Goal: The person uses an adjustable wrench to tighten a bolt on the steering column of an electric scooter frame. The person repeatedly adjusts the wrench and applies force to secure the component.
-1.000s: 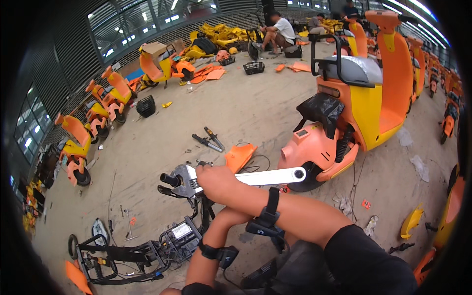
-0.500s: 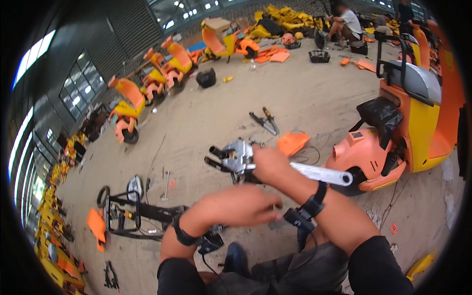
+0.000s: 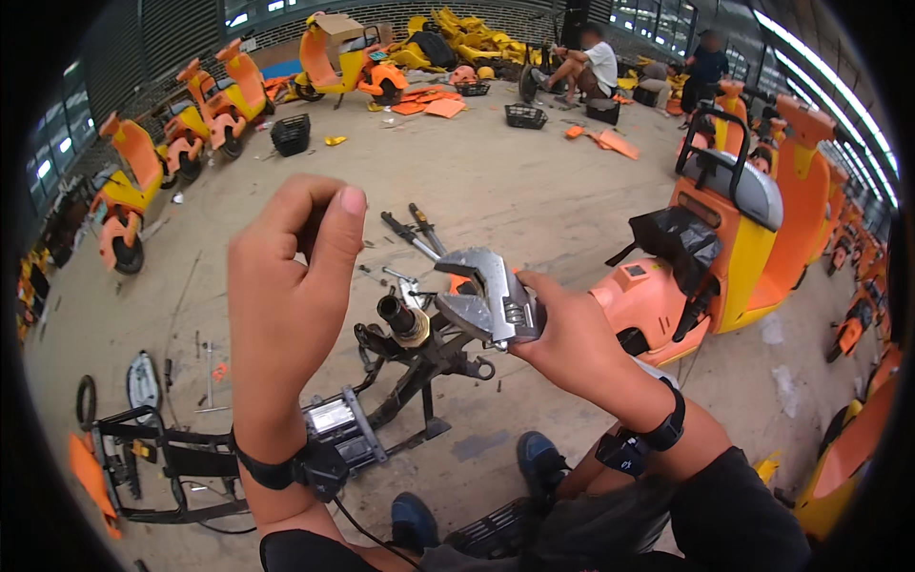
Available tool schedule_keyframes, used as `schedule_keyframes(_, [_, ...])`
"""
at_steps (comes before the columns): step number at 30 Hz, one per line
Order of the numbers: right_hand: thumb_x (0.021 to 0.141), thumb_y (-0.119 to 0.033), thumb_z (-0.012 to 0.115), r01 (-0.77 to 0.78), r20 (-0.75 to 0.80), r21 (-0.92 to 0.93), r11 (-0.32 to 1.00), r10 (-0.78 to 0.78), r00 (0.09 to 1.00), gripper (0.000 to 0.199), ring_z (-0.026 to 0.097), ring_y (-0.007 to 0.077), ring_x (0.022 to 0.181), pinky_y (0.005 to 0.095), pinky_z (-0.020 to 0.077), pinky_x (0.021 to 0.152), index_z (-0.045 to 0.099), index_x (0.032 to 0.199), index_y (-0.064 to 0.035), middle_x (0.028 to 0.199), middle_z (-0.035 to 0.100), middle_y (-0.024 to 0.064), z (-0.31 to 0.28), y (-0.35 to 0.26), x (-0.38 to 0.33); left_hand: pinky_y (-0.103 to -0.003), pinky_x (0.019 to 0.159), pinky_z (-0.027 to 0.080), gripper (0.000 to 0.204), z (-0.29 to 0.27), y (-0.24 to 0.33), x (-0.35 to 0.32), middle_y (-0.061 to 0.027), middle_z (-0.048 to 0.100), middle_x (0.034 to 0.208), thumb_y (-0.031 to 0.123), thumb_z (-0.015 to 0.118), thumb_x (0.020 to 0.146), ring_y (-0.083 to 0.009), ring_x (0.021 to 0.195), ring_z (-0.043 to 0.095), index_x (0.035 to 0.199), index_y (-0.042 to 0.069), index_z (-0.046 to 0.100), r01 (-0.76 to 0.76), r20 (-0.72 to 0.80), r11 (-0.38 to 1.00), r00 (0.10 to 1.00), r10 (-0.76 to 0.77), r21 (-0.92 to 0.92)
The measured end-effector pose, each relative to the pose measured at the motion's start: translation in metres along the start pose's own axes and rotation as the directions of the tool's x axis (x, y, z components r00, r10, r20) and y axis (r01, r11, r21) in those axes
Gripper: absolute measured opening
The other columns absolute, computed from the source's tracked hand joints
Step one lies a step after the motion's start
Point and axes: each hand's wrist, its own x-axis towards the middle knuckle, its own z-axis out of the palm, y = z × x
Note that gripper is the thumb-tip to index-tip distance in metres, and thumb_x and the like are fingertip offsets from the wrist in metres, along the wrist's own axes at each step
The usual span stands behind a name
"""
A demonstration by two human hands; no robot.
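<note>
An adjustable wrench (image 3: 498, 278) is gripped in my right hand (image 3: 577, 343), its open jaws pointing left. Part of its handle is hidden by my hand and wrist. My left hand (image 3: 291, 276) is raised apart from the wrench, its fingers curled in and the thumb alongside them. Whether anything lies within those fingers is hidden. Between my hands and lower down stands the threaded steering tube (image 3: 405, 319) of a stripped black scooter frame (image 3: 405, 391). A brass-coloured ring sits around the tube. The wrench jaws are close to it in view, but contact cannot be told.
Two fork legs (image 3: 419, 229) lie on the floor ahead. An orange and yellow scooter (image 3: 753, 238) stands at right, with more scooters (image 3: 133, 181) at far left. Black crates (image 3: 291, 135) and orange panels (image 3: 443, 105) lie farther off. A seated person (image 3: 591, 71) is at the back.
My view has swung right and down. The wrench has turned so its jaws show broadside. My left hand has moved away from my right wrist and risen, its fingers curling. The steering tube has come into view.
</note>
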Motion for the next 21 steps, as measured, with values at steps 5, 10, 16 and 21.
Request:
schedule_keyframes(5, [0.073, -0.019, 0.080, -0.075, -0.152, 0.108, 0.991, 0.091, 0.984, 0.059, 0.069, 0.0274, 0.079, 0.0370, 0.0540, 0.073, 0.058, 0.126, -0.0008, 0.089, 0.070, 0.0177, 0.010, -0.010, 0.026, -0.029, 0.055, 0.043, 0.010, -0.008, 0.018, 0.003, -0.0096, 0.062, 0.074, 0.010, 0.065, 0.091, -0.0159, 0.061, 0.058, 0.095, 0.002, 0.065, -0.285, 0.134, 0.938, 0.956, 0.262, 0.196])
schedule_keyframes(10, [0.074, -0.014, 0.077, -0.078, -0.369, 0.114, 0.990, 0.115, 0.922, 0.055, 0.065, 0.0199, 0.070, 0.0337, 0.0518, 0.067, 0.059, 0.124, 0.0007, 0.081, 0.068, 0.0154, 0.015, -0.004, 0.063, -0.034, 0.055, 0.044, 0.010, -0.012, 0.027, -0.019, -0.0020, 0.057, 0.065, 0.017, 0.068, 0.081, -0.0185, 0.060, 0.060, 0.082, 0.011, 0.059, -0.697, 0.484, 0.689, 0.681, 0.549, 0.199])
schedule_keyframes(16, [0.077, -0.009, 0.072, 0.006, -0.507, 0.143, 0.990, 0.069, 0.859, 0.051, 0.057, 0.0121, 0.068, 0.0279, 0.0464, 0.063, 0.057, 0.124, 0.0034, 0.079, 0.064, 0.0079, 0.023, 0.053, 0.096, -0.031, 0.057, 0.038, 0.012, -0.003, 0.034, -0.041, -0.0007, 0.057, 0.065, 0.017, 0.064, 0.076, -0.0157, 0.061, 0.058, 0.083, 0.009, 0.059, -0.810, 0.702, 0.585, 0.436, 0.562, 0.035])
schedule_keyframes(21, [0.077, -0.007, 0.068, 0.001, -0.414, 0.257, 0.966, 0.110, 0.903, 0.043, 0.057, 0.0109, 0.070, 0.0281, 0.0462, 0.064, 0.060, 0.118, 0.0019, 0.080, 0.064, 0.0054, 0.050, 0.110, 0.102, -0.030, 0.055, 0.036, 0.017, 0.023, 0.037, -0.059, -0.0013, 0.058, 0.062, 0.022, 0.066, 0.075, -0.0172, 0.061, 0.058, 0.064, 0.010, 0.062, -0.770, 0.719, 0.633, 0.394, 0.572, -0.082])
